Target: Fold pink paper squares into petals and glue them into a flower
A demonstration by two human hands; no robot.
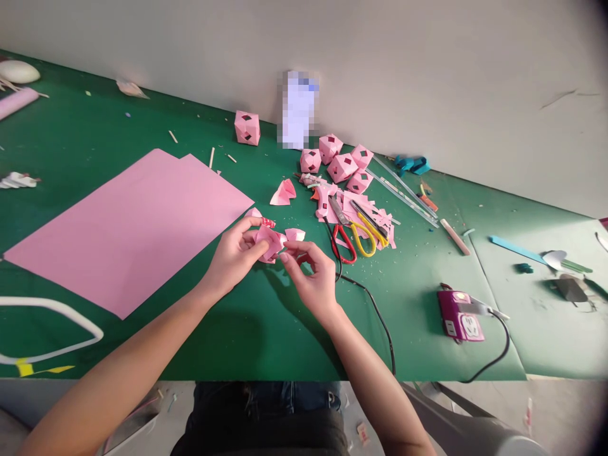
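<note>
A small folded pink paper piece (270,243) is gripped by my left hand (234,252), its thumb pressing on the near side. On the piece's right edge, the thumb and forefinger of my right hand (313,273) are pinched together. A bit of red-and-white patterned material (268,223) shows by my left fingertips; what it is I cannot tell. Just beyond my right hand lies another folded pink piece (295,235), and a cupped pink paper piece (284,192) rests farther back.
Large pink sheets (133,228) lie at left. Behind my hands are several pink paper boxes (342,168), a pink glue gun (323,199) with a black cord, red-handled scissors (346,244), yellow-handled scissors (365,235) and paper scraps (384,218). A purple socket block (460,315) sits right.
</note>
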